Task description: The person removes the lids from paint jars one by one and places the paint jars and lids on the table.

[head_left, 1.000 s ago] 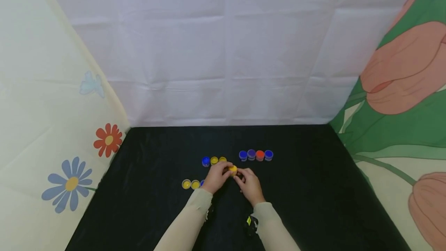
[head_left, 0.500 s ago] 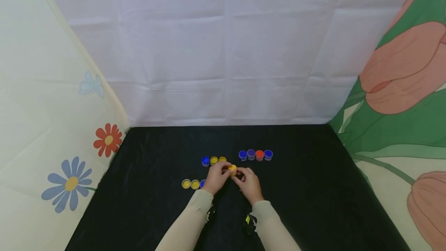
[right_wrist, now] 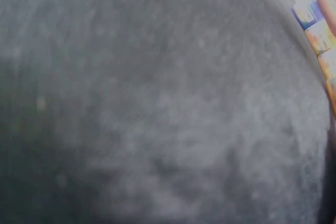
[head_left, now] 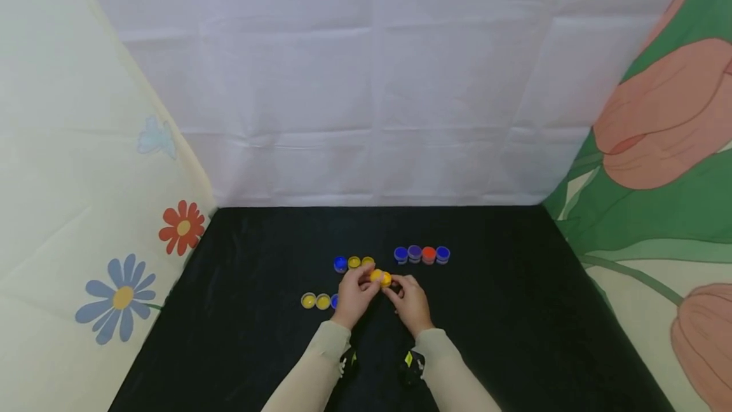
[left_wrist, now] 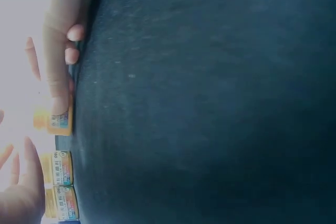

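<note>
In the head view my left hand (head_left: 354,297) pinches a yellow-orange lid (head_left: 375,275) between thumb and fingers. Right beside it is a small orange paint pot (head_left: 386,280), gripped by the fingertips of my right hand (head_left: 413,308). Whether lid and pot are still joined cannot be made out. The left wrist view shows the right thumb pressed on the labelled side of the orange pot (left_wrist: 62,123), while glare washes out the left fingers. Behind my left hand two yellow paint pots (head_left: 354,262) stand beside a blue one (head_left: 340,264), partly covered by the fingers.
A row of blue, purple and red pots (head_left: 429,255) stands at the back right. Nearer, left of my left wrist, are two yellow pots (head_left: 309,301) and a half-hidden blue one (head_left: 334,301). All rest on a black-covered table (head_left: 503,310) with fabric walls around it.
A second yellow-orange round now shows beside the first, where just one was seen before. My left fingers have shifted slightly upward; the right hand has stayed almost still.
</note>
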Demonstrator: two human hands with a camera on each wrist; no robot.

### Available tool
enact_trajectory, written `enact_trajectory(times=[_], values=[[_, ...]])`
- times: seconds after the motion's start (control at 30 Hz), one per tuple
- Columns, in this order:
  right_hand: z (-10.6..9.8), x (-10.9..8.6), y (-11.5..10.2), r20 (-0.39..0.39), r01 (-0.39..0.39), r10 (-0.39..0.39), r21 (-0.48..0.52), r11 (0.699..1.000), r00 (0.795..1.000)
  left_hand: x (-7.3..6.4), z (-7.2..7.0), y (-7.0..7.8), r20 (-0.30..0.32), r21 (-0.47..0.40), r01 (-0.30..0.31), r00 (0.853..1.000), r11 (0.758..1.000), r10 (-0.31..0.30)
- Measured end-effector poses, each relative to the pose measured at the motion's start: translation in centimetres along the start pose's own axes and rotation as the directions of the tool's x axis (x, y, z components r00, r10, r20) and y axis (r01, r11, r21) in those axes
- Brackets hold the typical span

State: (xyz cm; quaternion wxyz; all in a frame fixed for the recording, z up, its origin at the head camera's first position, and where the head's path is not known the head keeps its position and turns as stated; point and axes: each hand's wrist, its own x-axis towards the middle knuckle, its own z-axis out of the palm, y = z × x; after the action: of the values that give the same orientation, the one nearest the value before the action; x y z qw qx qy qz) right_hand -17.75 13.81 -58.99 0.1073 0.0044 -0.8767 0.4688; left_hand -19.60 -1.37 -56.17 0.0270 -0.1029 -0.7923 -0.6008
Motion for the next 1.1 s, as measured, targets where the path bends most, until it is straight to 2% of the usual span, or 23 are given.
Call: enact_trajectory(times=[0.27, 0.37, 0.47, 0.67, 0.87, 0.93, 1.1], values=[[0.3, 0.6, -0.6, -0.051, 0.016, -0.019, -0.041, 0.999, 0.999, -1.5, -0.3, -0.2, -0.008, 0.079, -0.078, 0.997, 0.994, 0.079], [0.4, 1.0, -0.8, -0.085, 0.006, -0.013, -0.083, 0.997, 0.996, -2.1, -0.5, -0.2, 0.006, 0.166, -0.146, 0.989, 0.975, 0.147], [0.7, 1.5, -1.0, -0.104, -0.03, 0.018, -0.118, 0.993, 0.994, -2.7, -0.5, 0.1, 0.009, 0.237, -0.174, 0.984, 0.956, 0.177], [1.0, 2.2, -1.1, -0.131, -0.087, 0.069, -0.141, 0.986, 0.989, -3.7, -0.4, 0.9, -0.016, 0.283, -0.091, 0.995, 0.955, 0.099], [1.3, 2.5, -1.3, -0.145, -0.144, 0.123, -0.142, 0.979, 0.982, -4.3, -0.1, 1.3, -0.06, 0.306, -0.007, 0.998, 0.952, 0.026], [1.4, 2.5, -1.4, -0.146, -0.152, 0.13, -0.149, 0.977, 0.981, -4.3, -0.1, 1.3, -0.071, 0.337, 0.023, 0.997, 0.941, 0.001], [1.7, 2.7, -1.6, -0.149, -0.17, 0.146, -0.166, 0.971, 0.978, -4.4, -0.1, 1.1, -0.058, 0.446, 0.077, 0.997, 0.892, -0.057]])
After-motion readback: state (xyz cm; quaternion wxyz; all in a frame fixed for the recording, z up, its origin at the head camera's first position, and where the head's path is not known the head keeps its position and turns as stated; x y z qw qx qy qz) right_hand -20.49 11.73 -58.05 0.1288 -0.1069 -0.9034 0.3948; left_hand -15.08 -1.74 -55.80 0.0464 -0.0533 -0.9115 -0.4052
